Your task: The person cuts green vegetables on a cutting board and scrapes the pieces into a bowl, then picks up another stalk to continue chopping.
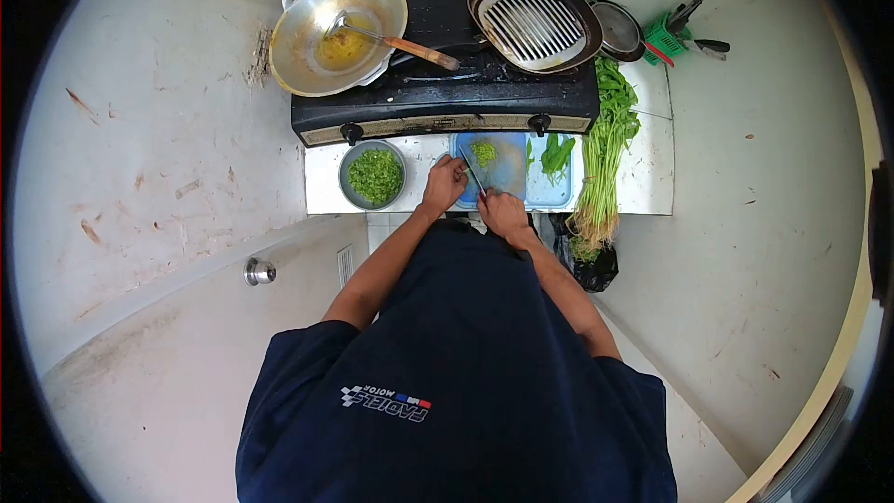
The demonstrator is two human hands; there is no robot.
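Note:
My right hand (504, 214) is closed round the handle of a knife (473, 170), whose blade points up and left over a blue cutting board (507, 168). At the board's left edge my left hand (445, 184) has its fingers curled together beside the blade; what they hold, if anything, is too small to tell. A small heap of chopped greens (483, 152) lies near the blade tip. Loose green leaves (557, 156) rest on the light blue tray (563, 191) to the right.
A bowl (346, 188) of chopped greens stands left. Behind is a black stove (447, 93) with a wok (307, 19) and a grill pan (535, 28). Long-stemmed greens (603, 154) lie right, past them a green basket (663, 35) with knives. A black bag (601, 272) hangs below.

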